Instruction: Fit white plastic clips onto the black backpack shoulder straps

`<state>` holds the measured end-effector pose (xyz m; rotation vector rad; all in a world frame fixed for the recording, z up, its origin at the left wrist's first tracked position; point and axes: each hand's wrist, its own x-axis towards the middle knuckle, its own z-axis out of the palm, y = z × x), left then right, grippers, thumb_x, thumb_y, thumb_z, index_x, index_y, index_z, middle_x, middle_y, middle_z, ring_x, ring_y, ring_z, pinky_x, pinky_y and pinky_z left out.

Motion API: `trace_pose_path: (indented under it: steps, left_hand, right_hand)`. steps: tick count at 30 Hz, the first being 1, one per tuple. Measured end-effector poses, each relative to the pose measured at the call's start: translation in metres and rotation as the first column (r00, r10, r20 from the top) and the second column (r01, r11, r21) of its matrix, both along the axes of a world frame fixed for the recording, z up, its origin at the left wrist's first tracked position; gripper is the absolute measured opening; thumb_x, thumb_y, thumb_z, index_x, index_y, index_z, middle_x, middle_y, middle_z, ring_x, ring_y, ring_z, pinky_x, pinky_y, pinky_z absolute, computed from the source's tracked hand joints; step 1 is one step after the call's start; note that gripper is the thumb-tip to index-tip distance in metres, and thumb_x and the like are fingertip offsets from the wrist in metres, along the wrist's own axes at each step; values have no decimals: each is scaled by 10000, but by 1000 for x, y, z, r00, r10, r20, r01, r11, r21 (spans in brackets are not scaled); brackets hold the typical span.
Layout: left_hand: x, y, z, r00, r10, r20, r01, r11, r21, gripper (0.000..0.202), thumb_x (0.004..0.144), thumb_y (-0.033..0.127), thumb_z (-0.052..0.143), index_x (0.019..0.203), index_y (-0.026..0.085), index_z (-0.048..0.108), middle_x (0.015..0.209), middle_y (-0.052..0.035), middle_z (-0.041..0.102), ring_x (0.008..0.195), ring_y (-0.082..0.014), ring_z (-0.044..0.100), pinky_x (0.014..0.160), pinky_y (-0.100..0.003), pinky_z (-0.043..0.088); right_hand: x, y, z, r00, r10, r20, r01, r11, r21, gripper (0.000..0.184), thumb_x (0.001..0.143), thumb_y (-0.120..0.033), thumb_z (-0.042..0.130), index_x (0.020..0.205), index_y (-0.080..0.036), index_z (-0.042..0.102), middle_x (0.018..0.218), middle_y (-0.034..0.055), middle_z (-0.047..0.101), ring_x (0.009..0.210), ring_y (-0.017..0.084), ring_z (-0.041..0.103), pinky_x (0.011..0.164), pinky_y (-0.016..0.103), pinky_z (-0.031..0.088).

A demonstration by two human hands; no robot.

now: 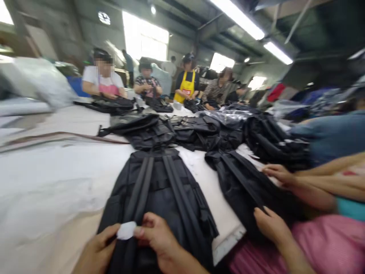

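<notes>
White and broad under the near backpack (161, 198): the bench (62, 182), best used as full, flat support. Just past the top of the near backpack, a heap of black bags (145, 131); cannot tell of anything inside. Well beyond the near backpack, to the left, a bulky bundle in clear plastic (40, 80); cannot make out the filling. As for the near backpack itself, keep flat, strap side up; no view into any compartment, hence no telling full from empty. Right of the near backpack, a second black backpack (242, 186), equally hidden inside, with a co-worker's hands (269, 224) on it; wise to allow elbow room on that side. Down the right half of the near backpack, the right strap (178, 190), best left lying straight; down the left half, the left strap (144, 179). At the lower left of the near backpack, the left hand (98, 247) and the right hand (162, 236), each with fingers pinching one side of a white piece (127, 230). Smallest of all, that white piece, over the left strap; cannot tell whether loose or fastened. Grip evenly from both edges, keep level across the strap, spare the middle any crease, and ease out any twist beneath.
</notes>
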<state>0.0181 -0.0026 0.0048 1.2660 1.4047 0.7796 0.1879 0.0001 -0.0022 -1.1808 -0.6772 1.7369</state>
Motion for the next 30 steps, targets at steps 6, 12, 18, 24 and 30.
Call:
trace_pose_path:
  steps: [6,12,18,24,30]
  left_hand:
    - [-13,-5,14,966,-15,257,54,988,-147,261,739,351,637,885,159,735,698,-4,681,683,-189,606,677,-263,476]
    - [-17,-13,36,961,15,276,48,974,-220,332,780,385,565,935,126,704,765,-37,667,787,-207,596,736,-286,454]
    - [-12,-18,35,954,11,299,25,993,-117,343,713,383,701,936,127,651,876,-55,667,924,-240,589,850,-325,436]
    - [-12,-18,12,934,108,341,-64,989,-137,354,672,350,715,954,146,655,939,-66,691,941,-256,601,872,-329,429]
    - [-12,-23,11,952,34,303,-28,999,-26,305,722,301,664,974,129,655,914,-62,686,948,-250,583,852,-315,416]
  right_hand:
    - [-25,1,-5,995,92,-33,-92,996,11,368,574,-373,804,768,-147,587,628,-36,554,534,70,471,502,175,348]
    - [-27,-4,-4,1000,28,-5,-28,999,33,317,607,-358,767,768,-148,592,608,-39,521,570,93,486,518,188,331]
    - [-45,-8,-6,997,-61,36,57,991,121,272,638,-350,740,759,-146,607,682,4,606,615,118,522,548,211,370]
    - [-28,-21,-1,881,-124,457,-50,935,350,271,795,-270,584,1051,-188,550,893,34,620,752,169,599,661,278,467]
    - [-11,-20,22,650,-165,742,-424,731,535,234,820,-114,516,988,-246,612,977,14,589,867,162,586,777,272,432]
